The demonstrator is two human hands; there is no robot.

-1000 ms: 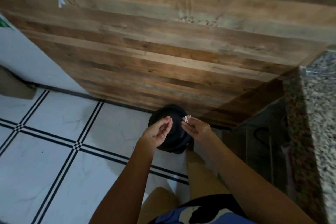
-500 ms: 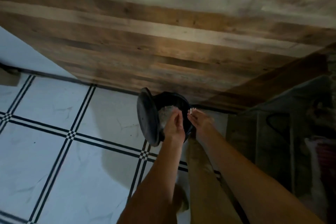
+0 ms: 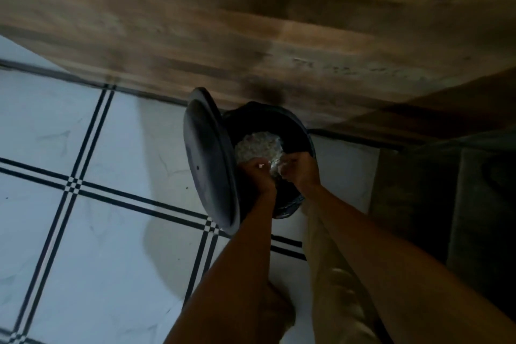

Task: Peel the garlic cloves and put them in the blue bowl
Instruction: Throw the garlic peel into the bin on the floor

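Both my hands hang over the mouth of a black bin point(image 3: 296, 131) on the floor. My left hand point(image 3: 255, 177) has its fingers curled, with a small pale scrap of garlic peel at the fingertips. My right hand point(image 3: 300, 170) is also curled, close beside it, pinching a whitish bit of peel. The two hands nearly touch. Pale crumpled waste point(image 3: 258, 145) lies inside the bin. The bin's lid point(image 3: 208, 159) stands swung up on the left side. No garlic clove and no blue bowl is in view. The frame is blurred.
A wooden plank wall point(image 3: 251, 36) rises right behind the bin. The floor point(image 3: 83, 232) has white tiles with black lines. My bare legs point(image 3: 335, 274) show below my arms. A dark cabinet side point(image 3: 446, 190) stands at the right.
The bin lid swung up from shut to open. Both hands went down from above the bin into its mouth and drew together. The view closed in on the bin.
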